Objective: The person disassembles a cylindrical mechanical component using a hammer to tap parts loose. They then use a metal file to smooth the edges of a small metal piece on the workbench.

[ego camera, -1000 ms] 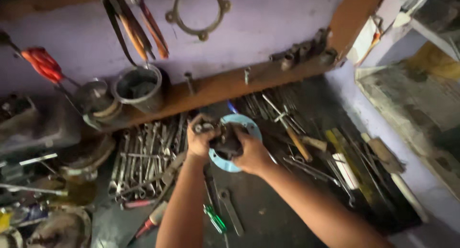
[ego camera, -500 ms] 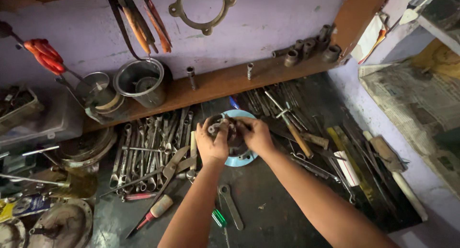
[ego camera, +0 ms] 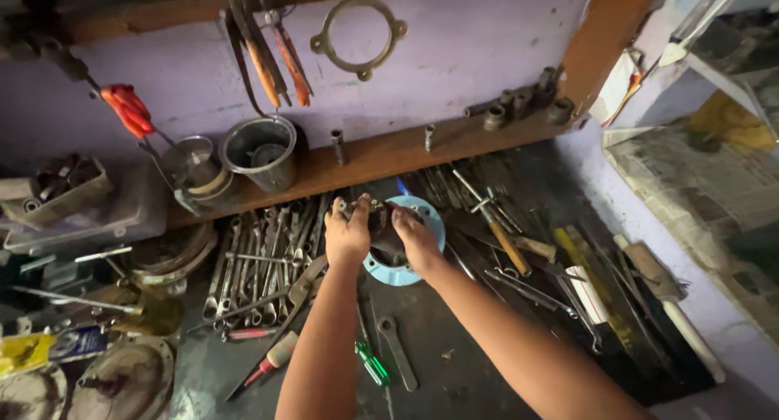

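The workbench (ego camera: 454, 363) is crowded. A row of wrenches (ego camera: 260, 258) lies to the left of the hands, and one more wrench (ego camera: 398, 351) and a green-handled screwdriver (ego camera: 372, 363) lie just below them, near the forearms. To the right there is a hammer with a wooden handle (ego camera: 503, 237) among many thin tools. Behind, on the wooden ledge (ego camera: 381, 154), stands a metal bucket (ego camera: 261, 152). Pliers with orange handles (ego camera: 276, 59) and a metal ring gasket (ego camera: 357, 34) hang on the purple wall.

Between both hands is a dark metal part (ego camera: 381, 229); it sits over a light blue ring-shaped flange (ego camera: 406, 245), which lies on the bench just in front of the ledge. The left hand (ego camera: 347, 233) has its fingers curled closed around the left side of the part. The right hand (ego camera: 415, 237) grips the right side, fingers bent over the top. The hands cover most of the part, so I cannot tell its exact shape.
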